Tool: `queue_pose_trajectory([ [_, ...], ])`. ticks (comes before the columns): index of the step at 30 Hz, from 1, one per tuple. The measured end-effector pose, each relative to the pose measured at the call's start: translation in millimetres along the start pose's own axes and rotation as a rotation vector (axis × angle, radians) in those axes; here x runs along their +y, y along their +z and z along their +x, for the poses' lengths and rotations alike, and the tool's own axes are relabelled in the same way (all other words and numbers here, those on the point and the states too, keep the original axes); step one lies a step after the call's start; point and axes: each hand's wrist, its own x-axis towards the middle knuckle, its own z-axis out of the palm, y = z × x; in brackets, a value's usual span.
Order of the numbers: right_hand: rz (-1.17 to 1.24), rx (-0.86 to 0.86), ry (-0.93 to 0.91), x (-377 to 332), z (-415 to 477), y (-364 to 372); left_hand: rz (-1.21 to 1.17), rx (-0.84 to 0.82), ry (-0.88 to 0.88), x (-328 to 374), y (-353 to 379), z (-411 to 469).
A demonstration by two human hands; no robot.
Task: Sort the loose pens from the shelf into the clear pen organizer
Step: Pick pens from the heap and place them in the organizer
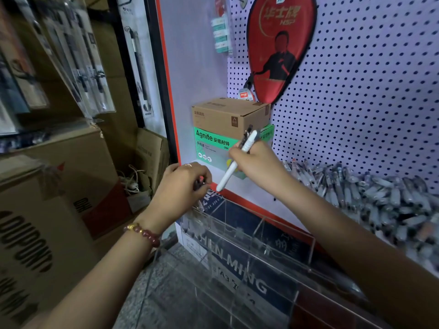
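The right hand [257,165] is closed around two pens at once. One is a long white plastic pen [231,170], whose lower end points down and to the left. The other is a slimmer dark pen with a clip [245,136], which stands out above the knuckles. The left hand [180,184] has its fingers curled and pinches a small dark object [199,184] with a red spot. It looks like another pen, but the fingers hide most of it, so I cannot be sure.

Both hands are above the far left end of the clear acrylic pen organizer [259,230], which sits below the front edge of the white shelf [256,195]. Transparent walls divide it into several compartments. The large pile of loose grey and dark pens [370,193] lies on the shelf to the right, well apart from the hands.

The step in hand seems to be placing the held pens into a left compartment. To do it well, I think the left hand should go first. It should lower its item until the end is between the walls, and only then let go, because the clear walls are difficult to see. The right hand should not loosen its grip on both pens together. It is better to pass one pen to the free left hand, choose the compartment for each kind, and lay them in the same direction.
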Motion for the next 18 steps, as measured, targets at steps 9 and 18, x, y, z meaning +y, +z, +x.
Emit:
queue_pose_trajectory([
  [9, -0.047, -0.15, -0.053, 19, -8, 28, -0.42, -0.034, -0.147, -8, 2, 7],
  [18, -0.145, -0.251, -0.048, 31, -12, 40, -0.514, 0.064, -0.214, -15, 2, 2],
])
